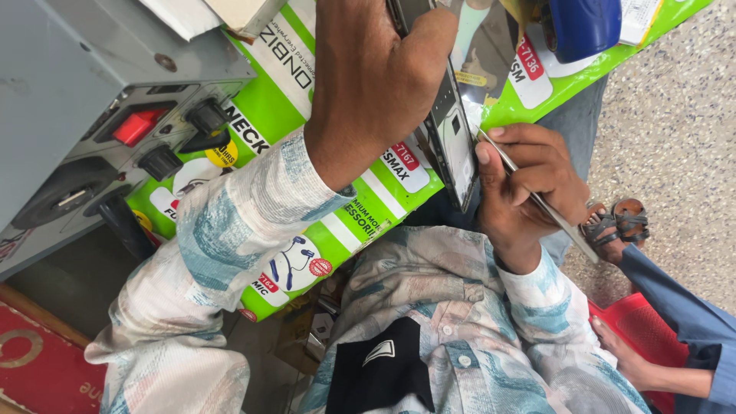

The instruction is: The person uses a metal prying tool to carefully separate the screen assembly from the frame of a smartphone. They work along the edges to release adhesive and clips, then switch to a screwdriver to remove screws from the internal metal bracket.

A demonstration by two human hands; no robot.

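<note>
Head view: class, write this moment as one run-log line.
left hand: grips phone upright on edge | right hand: holds thin metal tool, tip at phone's edge | under: green printed mat | left: grey machine

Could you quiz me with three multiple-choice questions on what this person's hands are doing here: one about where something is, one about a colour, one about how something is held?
1. Where does the grey machine with knobs stand?
A. at the left of the picture
B. on the red chair
C. on the person's lap

2. What colour is the machine's rocker switch?
A. blue
B. red
C. yellow

3. How is the thin metal tool held?
A. lying loose on the green mat
B. clamped in the machine
C. pinched in the right hand, its tip at the phone

Answers: 1 A, it fills the upper left corner. 2 B, the switch shows red among black knobs. 3 C, the right hand's fingers grip the tool at the edge of the phone, which the left hand holds.
</note>
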